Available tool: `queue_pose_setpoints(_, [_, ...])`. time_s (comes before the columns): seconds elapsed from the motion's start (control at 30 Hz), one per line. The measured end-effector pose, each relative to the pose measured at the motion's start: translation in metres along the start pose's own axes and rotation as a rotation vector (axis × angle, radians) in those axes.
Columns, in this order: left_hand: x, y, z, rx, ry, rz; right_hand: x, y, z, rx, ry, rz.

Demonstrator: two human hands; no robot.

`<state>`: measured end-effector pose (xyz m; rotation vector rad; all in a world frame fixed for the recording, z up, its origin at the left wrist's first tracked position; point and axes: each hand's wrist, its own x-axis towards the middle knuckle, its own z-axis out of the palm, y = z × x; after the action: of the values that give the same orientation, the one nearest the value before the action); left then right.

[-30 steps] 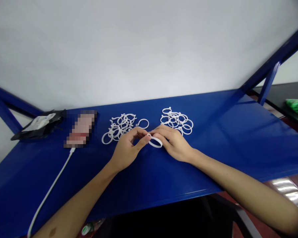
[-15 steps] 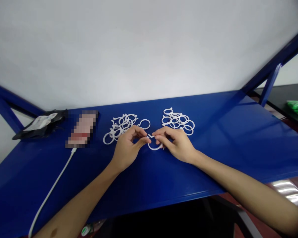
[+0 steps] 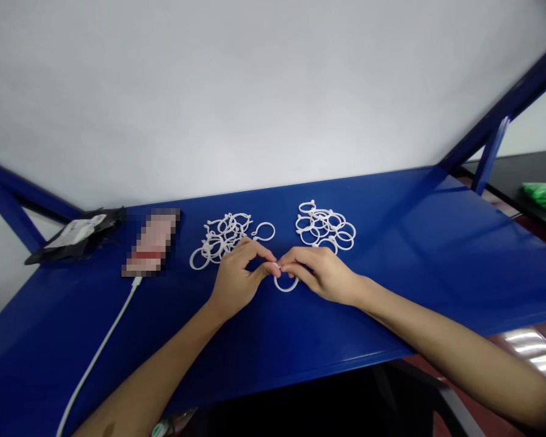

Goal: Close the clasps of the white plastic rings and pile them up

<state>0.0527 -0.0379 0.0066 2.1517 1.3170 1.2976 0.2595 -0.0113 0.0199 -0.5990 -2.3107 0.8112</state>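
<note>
L hand and R hand each pinch, thumb+index closed, the top of one white ring held btwn them over the blue shelf, loop hanging toward the person, both hands equally near.

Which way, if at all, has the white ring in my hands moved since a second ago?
Yes. The white ring has come slightly nearer you, away from the right ring pile.

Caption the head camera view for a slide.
Left hand and right hand pinch one white ring at a blue table, ring piles behind.
</note>
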Motion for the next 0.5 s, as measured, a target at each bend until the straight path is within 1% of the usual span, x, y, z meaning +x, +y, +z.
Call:
queue_pose_setpoints(0.07, [0.003, -0.007, 0.002, 0.172, -0.022, 0.039, 0.002, 0.007, -0.004, -0.131, 0.027, 0.021])
queue_pose_setpoints(0.13, [0.006, -0.015, 0.004, 0.384, -0.049, 0.079, 0.006, 0.017, -0.014, -0.297, 0.124, 0.084])
queue_pose_setpoints(0.2, [0.008, -0.022, 0.006, 0.575, -0.076, 0.106, 0.012, 0.029, -0.029, -0.461, 0.26, 0.177])
queue_pose_setpoints(0.27, [0.008, -0.027, 0.008, 0.698, -0.096, 0.125, 0.02, 0.043, -0.043, -0.607, 0.324, 0.235])
queue_pose_setpoints(0.3, [0.008, -0.029, 0.008, 0.732, -0.102, 0.135, 0.024, 0.05, -0.05, -0.655, 0.338, 0.255])
queue_pose_setpoints(0.37, [0.007, -0.031, 0.008, 0.754, -0.109, 0.15, 0.033, 0.061, -0.059, -0.683, 0.317, 0.271])
queue_pose_setpoints(0.5, [0.006, -0.03, 0.006, 0.701, -0.118, 0.129, 0.042, 0.077, -0.061, -0.674, 0.247, 0.31])
